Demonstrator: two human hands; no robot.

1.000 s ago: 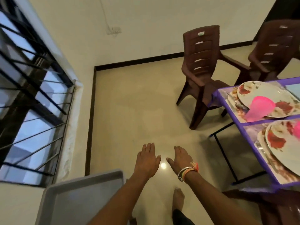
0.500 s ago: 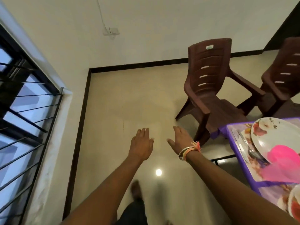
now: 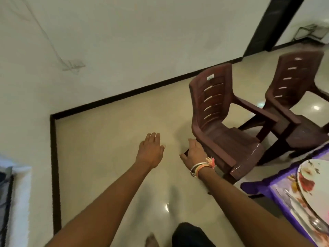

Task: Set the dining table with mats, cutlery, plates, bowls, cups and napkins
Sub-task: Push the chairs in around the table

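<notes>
While we face the brown chair [image 3: 222,125], our left hand [image 3: 150,152] and right hand [image 3: 195,154] reach forward, fingers straight, holding nothing.

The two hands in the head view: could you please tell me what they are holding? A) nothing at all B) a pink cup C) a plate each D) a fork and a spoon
A: the left hand and the right hand are stretched out over the floor with straight fingers and hold nothing; the plate lies apart from them.

Both hands (left [image 3: 151,152], right [image 3: 195,154]) empty, brown chair [image 3: 220,122], plate [image 3: 315,182]
</notes>
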